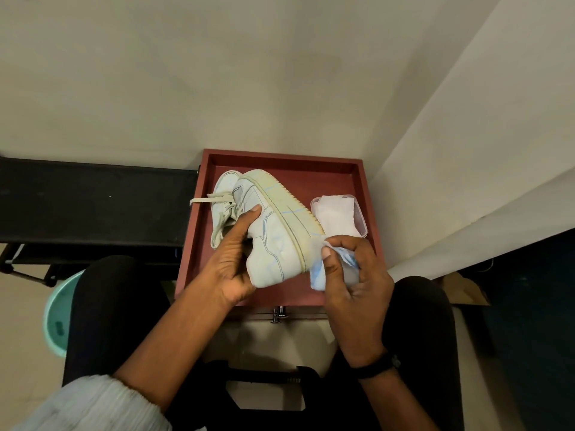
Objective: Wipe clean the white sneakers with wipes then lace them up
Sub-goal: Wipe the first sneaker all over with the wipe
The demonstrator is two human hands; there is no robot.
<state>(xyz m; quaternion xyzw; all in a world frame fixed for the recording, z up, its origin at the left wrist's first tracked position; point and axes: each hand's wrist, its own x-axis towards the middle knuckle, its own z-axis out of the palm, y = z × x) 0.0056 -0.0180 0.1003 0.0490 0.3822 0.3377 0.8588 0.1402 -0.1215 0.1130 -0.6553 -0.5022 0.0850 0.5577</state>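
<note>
A dark red wooden tray [361, 194] sits in the corner where two pale walls meet, in front of the seated person's black-clad knees. A black bench top [93, 200] runs along its left side.

Over the tray, one white sneaker [273, 231] is held tipped on its side, toe away from the person, heel nearest. Its yellowed sole faces up and to the right and carries thin blue marks.

The left hand [233, 262] grips this shoe from the left. Its thumb is pressed flat on the side panel, and the curled fingers are hidden around the collar.

The right hand [354, 275] is just right of the heel, with fingers and thumb curled to pinch a crumpled white wipe [320, 276]. The wipe touches the edge of the sole at the heel end.

The second white sneaker [222, 197] lies in the tray behind and left of the held one. A loose lace [205, 199] trails from it over the tray's left rim.

A clear plastic tub [359, 219] holding more white wipes stands in the tray's right part, just beyond the right hand.
</note>
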